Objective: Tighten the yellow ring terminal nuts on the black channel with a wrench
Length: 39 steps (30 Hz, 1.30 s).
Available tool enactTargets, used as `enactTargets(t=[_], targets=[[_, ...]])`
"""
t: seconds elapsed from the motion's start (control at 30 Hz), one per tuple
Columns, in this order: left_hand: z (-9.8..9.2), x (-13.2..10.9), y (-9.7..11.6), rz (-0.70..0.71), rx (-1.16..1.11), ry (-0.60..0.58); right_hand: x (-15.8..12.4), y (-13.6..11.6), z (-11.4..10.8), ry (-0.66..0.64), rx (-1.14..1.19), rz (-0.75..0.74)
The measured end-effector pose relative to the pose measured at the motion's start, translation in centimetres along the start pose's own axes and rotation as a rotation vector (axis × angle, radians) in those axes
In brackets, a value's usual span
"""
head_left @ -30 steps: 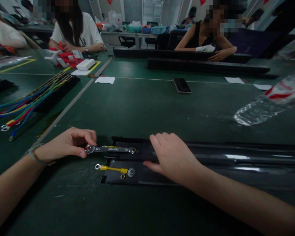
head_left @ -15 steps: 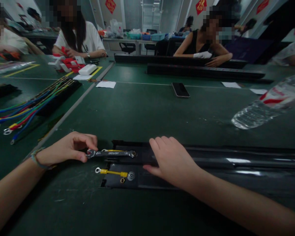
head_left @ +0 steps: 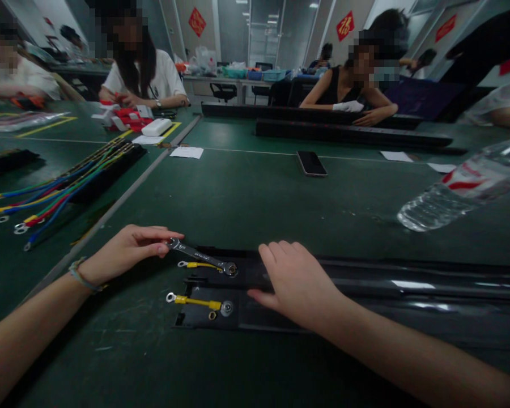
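My left hand (head_left: 138,246) pinches the open end of a combination wrench (head_left: 199,256). The wrench's ring end sits around a nut on the farther of two long black panels (head_left: 357,283), and the shaft slants up to the left. A short yellow wire with a ring terminal (head_left: 198,264) lies just under it. My right hand (head_left: 295,277) rests over the panels, fingers curled across the farther one and thumb near the other. On the nearer panel a second yellow wire (head_left: 195,301) runs to a stud with a washer (head_left: 226,308). Beside that lies a loose brass nut (head_left: 212,315).
A water bottle (head_left: 463,184) lies at the right and a phone (head_left: 311,163) at mid-table. Bundled coloured wires (head_left: 80,175) lie at the left. Across the table, co-workers sit by long black bars (head_left: 344,130) and red-and-white parts (head_left: 125,117).
My left hand has pushed the wrench's free end away from me, turning it clockwise about the nut. My right hand stays on the panels. The view has tilted slightly.
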<state>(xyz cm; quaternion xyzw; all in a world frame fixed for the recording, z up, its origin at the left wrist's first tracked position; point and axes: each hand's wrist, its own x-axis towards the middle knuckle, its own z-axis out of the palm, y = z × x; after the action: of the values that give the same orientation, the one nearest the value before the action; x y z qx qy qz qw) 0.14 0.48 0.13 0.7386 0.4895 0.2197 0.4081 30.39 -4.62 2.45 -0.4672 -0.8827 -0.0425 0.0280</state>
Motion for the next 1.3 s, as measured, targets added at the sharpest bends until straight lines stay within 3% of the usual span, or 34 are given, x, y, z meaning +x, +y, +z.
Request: enactTargets(t=[0.47, 0.77, 0.9, 1.1, 1.3], targets=[[0.05, 0.09, 0.01, 0.068, -0.117, -0.044, 0.0, -0.03, 0.08, -0.012, -0.03, 0.01], [0.23, -0.32, -0.51, 0.171, -0.327, -0.324, -0.05, 0.06, 0.27, -0.006, 0.002, 0.011], [0.5, -0.41, -0.29, 0.169, -0.343, -0.374, -0.03, 0.04, 0.13, -0.008, -0.008, 0.009], [0.37, -0.36, -0.6, 0.16, -0.314, -0.353, 0.02, 0.03, 0.11, -0.006, -0.013, 0.016], [0.09, -0.12, -0.64, 0.074, -0.181, -0.095, 0.1, -0.01, 0.35, -0.013, -0.001, 0.024]])
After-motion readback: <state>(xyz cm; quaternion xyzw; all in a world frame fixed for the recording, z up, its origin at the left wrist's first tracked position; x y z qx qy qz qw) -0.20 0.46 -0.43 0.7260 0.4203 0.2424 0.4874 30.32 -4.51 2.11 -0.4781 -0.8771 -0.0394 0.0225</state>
